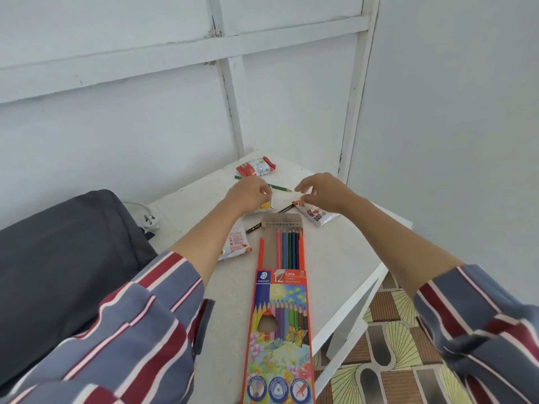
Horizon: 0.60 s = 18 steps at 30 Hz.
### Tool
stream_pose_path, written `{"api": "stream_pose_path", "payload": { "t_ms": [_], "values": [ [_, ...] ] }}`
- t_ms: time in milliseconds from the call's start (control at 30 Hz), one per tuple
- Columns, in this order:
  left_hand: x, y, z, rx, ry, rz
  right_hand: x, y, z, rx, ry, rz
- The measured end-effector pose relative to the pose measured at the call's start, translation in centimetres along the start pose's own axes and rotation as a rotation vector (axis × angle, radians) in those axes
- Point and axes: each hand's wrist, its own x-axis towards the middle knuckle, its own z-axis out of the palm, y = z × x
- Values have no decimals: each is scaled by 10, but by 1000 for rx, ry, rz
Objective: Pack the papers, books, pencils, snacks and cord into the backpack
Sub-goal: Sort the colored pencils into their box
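While the left hand (249,191) is pinching a yellow snack packet (267,205) at twelve o'clock of the pencil box (280,316), the right hand (320,191) is hovering, fingers half-curled and narrowly apart, gripping nothing, over another packet (319,216) at one o'clock. These are likely handling light, crinkly and slippery, so sealed edges are suiting a pinch. Showing: four packets, two loose pencils (280,187), one cord (150,220), and one backpack (58,258) at nine o'clock.
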Motion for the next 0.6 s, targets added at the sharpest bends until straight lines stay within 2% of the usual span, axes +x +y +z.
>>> {"api": "stream_pose_path", "payload": {
  "t_ms": [133, 300, 600],
  "values": [
    [27, 1, 12, -29, 45, -43, 20, 9, -1, -6, -41, -15],
    [54, 3, 30, -63, 70, -90, 46, 20, 8, 6, -170, -53],
    [83, -5, 43, 24, 19, -101, 73, 31, 25, -51, -315, -146]
  ]
}}
